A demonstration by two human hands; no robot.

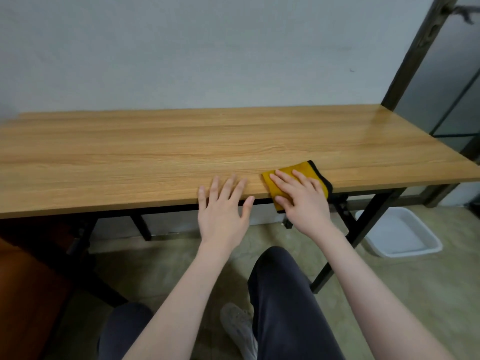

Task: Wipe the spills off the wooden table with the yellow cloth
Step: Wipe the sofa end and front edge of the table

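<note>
Right hand [298, 201] lies flat, fingers straight, pressing the yellow cloth [294, 175] onto the counter [155, 157] at its near edge; one cloth corner hangs over that edge under the thumb. Left hand [223, 209] released, fingers spread, fingertips on the edge just left of the cloth. Bare wood stretches beyond both hands. White tub [397, 233] on the floor, lower right.

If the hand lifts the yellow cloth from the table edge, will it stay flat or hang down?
The yellow cloth would probably hang limp: part already droops over the wooden table edge. It looks thin and folded, so likely light. Under the flat right hand, it should slide easily.
</note>
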